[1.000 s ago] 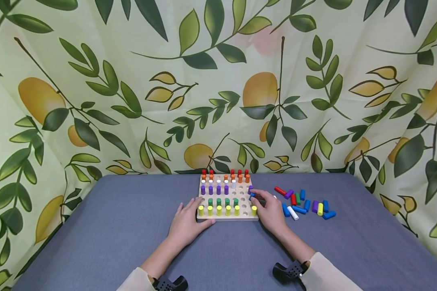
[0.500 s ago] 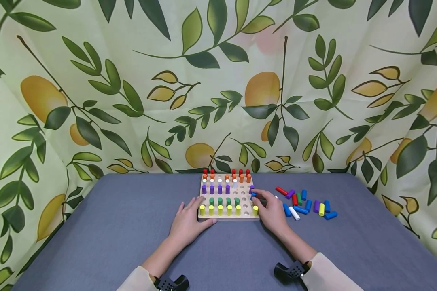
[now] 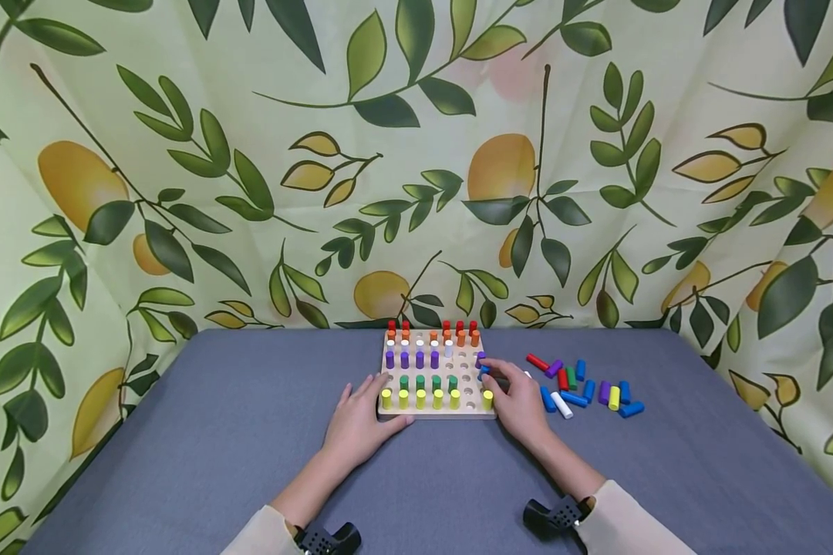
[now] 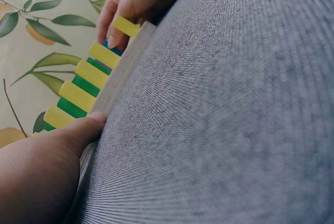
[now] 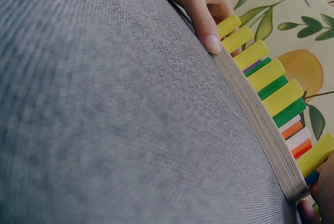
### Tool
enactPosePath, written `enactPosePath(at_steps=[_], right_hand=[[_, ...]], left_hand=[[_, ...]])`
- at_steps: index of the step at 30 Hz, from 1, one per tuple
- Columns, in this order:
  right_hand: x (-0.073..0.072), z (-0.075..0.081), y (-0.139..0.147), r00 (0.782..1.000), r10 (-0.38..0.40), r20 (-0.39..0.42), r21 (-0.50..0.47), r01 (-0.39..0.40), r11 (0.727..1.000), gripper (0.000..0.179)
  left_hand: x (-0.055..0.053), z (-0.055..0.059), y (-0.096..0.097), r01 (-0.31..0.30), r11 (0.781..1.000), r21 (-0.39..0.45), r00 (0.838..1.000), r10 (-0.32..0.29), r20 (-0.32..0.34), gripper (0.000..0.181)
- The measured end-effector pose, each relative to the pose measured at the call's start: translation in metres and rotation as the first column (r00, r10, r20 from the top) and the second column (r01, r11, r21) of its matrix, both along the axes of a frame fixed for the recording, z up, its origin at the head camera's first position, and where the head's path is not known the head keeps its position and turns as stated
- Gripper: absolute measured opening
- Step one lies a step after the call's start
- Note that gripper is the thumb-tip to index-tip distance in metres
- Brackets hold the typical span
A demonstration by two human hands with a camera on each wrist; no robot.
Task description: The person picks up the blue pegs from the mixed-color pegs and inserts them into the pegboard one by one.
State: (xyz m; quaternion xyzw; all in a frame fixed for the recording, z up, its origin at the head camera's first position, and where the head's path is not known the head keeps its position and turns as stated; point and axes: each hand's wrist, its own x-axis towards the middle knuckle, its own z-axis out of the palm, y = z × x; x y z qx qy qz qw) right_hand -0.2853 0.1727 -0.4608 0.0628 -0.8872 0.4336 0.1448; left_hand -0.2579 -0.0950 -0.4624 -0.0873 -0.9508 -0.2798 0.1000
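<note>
A wooden pegboard [image 3: 437, 417] lies on the table, bearing rows of red, orange, white, purple, green and yellow pegs. My left hand [image 3: 352, 425] holds its front left corner, thumb [image 4: 94, 121] along the front edge and fingers at the left side. At the board's right edge, my right hand [image 3: 517, 401] pinches a blue peg [image 3: 485, 371] between thumb and index finger. That peg is upright in the row between the purple and green pegs, partly hidden by the fingers. A yellow peg [image 5: 315, 156] stands just in front of the right fingertips.
Loose pegs lie right of the board, among them a red peg [image 3: 537, 361], a white peg [image 3: 561, 405], a yellow peg [image 3: 614, 398] and several blue ones. A grey cloth [image 3: 250, 401] covers the table. A leaf-print curtain [image 3: 416, 193] hangs behind.
The head view has shifted slightly. Both hands keep their places at the board, the right one still at the blue peg.
</note>
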Motion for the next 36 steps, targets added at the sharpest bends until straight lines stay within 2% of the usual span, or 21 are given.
enactPosePath(at_steps=[17, 36], right_hand=[[0.0001, 0.0016, 0.0002, 1.0, 0.005, 0.021, -0.002, -0.005, 1.0, 0.032], [-0.001, 0.0004, -0.0001, 1.0, 0.0, 0.007, 0.009, 0.0, 1.0, 0.032]], left_hand=[[0.0001, 0.0006, 0.0006, 0.002, 1.0, -0.005, 1.0, -0.002, -0.002, 0.083], [-0.0006, 0.0001, -0.0003, 0.002, 1.0, -0.007, 1.0, -0.002, -0.003, 0.084]])
